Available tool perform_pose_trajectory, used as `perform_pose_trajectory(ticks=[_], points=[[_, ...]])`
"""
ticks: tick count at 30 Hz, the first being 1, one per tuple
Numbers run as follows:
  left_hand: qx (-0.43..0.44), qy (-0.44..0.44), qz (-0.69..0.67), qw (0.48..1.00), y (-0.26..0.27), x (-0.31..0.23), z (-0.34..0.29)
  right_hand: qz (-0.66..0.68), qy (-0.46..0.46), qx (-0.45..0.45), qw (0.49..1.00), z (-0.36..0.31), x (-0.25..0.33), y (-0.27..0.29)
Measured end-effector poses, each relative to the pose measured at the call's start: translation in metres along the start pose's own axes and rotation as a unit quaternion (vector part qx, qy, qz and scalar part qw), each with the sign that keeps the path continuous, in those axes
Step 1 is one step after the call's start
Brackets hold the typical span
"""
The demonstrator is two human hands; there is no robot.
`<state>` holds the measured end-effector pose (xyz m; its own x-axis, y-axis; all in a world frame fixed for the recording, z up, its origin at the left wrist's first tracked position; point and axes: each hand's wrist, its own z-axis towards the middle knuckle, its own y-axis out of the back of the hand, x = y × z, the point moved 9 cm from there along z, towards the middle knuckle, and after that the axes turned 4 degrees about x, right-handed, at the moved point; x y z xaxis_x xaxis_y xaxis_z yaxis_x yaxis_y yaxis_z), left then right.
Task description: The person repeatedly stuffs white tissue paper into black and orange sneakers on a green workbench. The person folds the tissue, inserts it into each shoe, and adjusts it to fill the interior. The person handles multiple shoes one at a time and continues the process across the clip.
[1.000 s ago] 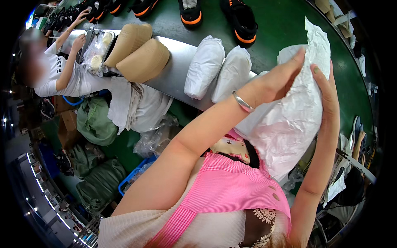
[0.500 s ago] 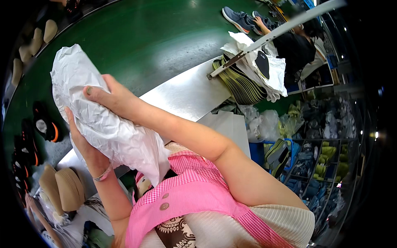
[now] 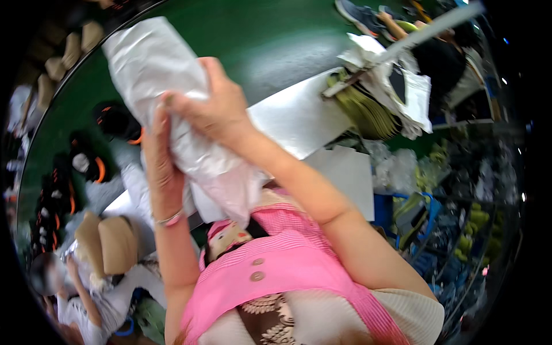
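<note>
A long bundle of crumpled white wrapping paper point(image 3: 152, 63) is held up in front of my chest, slanting from upper left to lower right. My right hand point(image 3: 218, 109) grips its right side, with the thumb lying across the front. Against the left side presses my left hand point(image 3: 164, 167), its thumb close to the right thumb. Whether anything is inside the paper is hidden. Beyond it, on the left, stand several black shoes point(image 3: 86, 161) with orange soles.
A green work surface point(image 3: 276, 34) has a metal edge strip point(image 3: 302, 118). At right are stacked olive insoles point(image 3: 368, 109), white paper point(image 3: 417, 98) and a slanting white bar point(image 3: 425, 37). Beige padded pieces point(image 3: 118, 244) stand at lower left. Co-workers are nearby, beside grey-blue shoes point(image 3: 359, 17) and at lower left.
The bundle and both hands have moved up and to the right in the picture. My left hand has slid closer to the right thumb. The whole view has also shifted.
</note>
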<state>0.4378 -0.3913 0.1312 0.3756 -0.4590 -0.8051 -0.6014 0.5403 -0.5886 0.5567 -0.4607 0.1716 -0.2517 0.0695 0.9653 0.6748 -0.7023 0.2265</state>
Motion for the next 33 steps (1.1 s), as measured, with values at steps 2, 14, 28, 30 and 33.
perform_pose_trajectory(ticks=[2, 14, 28, 30, 33], points=[[-0.019, -0.027, -0.049, 0.998, -0.003, -0.006, 0.002, 0.051, 0.023, 0.047, 0.997, 0.003, -0.019, -0.012], [0.037, 0.093, -0.238, 0.966, 0.026, 0.007, 0.010, 0.244, -0.224, 0.288, 0.898, -0.036, -0.036, -0.060], [-0.034, -0.074, -0.202, 0.976, 0.030, -0.031, 0.011, 0.049, -0.144, 0.237, 0.959, -0.067, -0.043, -0.029], [-0.013, -0.077, -0.208, 0.975, 0.026, -0.033, 0.009, 0.036, -0.130, 0.246, 0.960, -0.059, -0.035, -0.025], [0.016, -0.087, -0.201, 0.976, 0.024, -0.034, 0.006, -0.154, -0.005, 0.201, 0.967, -0.044, -0.018, -0.013]])
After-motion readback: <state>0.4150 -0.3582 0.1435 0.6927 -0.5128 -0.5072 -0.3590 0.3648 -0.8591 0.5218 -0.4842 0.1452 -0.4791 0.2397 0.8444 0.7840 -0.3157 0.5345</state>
